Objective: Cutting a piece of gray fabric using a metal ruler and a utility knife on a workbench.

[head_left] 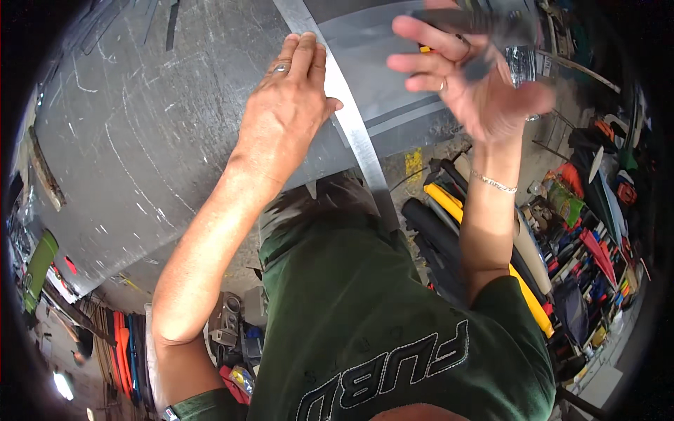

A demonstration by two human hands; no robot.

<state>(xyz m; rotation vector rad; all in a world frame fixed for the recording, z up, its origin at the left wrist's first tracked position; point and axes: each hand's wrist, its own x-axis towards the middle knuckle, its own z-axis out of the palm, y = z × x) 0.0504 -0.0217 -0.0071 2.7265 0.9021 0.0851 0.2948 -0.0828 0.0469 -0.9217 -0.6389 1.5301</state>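
Observation:
My left hand lies flat, its fingers stretched out together along the left edge of a long metal straightedge. The straightedge crosses dark grey sheet material on the work table and runs past the near edge toward me. My right hand is raised to the right of it, palm showing and fingers spread, smeared by motion. A dark blurred shape overlaps its upper fingers; I cannot make out what it is or whether the hand touches it. A small yellow bit shows between two fingers.
The scratched grey table top spreads to the left, with dark strips at its far side. Rolls of black and yellow material stand on the floor to my right. Beyond them lie heaped coloured scraps. Folded coloured material sits lower left.

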